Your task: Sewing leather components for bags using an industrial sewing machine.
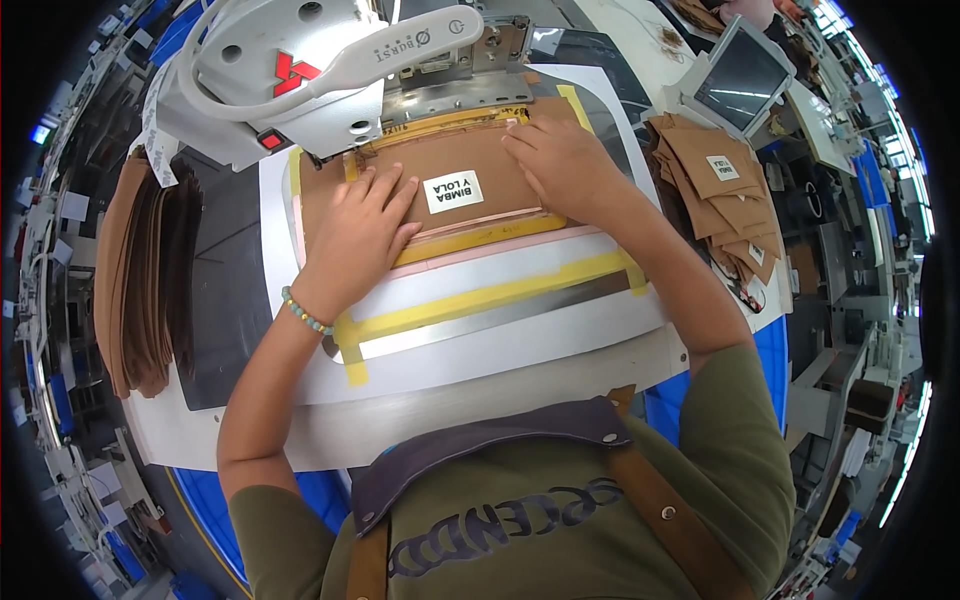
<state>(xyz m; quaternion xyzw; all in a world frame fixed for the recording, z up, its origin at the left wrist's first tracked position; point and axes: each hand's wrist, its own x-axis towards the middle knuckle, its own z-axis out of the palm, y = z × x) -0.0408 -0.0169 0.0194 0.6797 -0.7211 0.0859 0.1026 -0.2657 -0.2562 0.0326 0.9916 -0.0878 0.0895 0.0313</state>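
A flat brown panel (412, 165) with a white label (453, 191) lies in a yellow-edged template (480, 238) beneath the head of a white sewing machine (275, 60). My left hand (362, 225) rests on the panel's left part, fingers spread and flat, with a beaded bracelet at the wrist. At the far right corner of the panel, my right hand (568, 168) presses with bent fingertips, thumb apart from them. A small pale strip shows by those fingertips. What lies under the right palm is hidden.
Brown pieces stand stacked at the left (140, 280). Several labelled brown panels (712, 185) lie piled on the right, below a screen (742, 80). A white sheet with yellow tape (500, 300) covers the near table. The machine head overhangs the far left.
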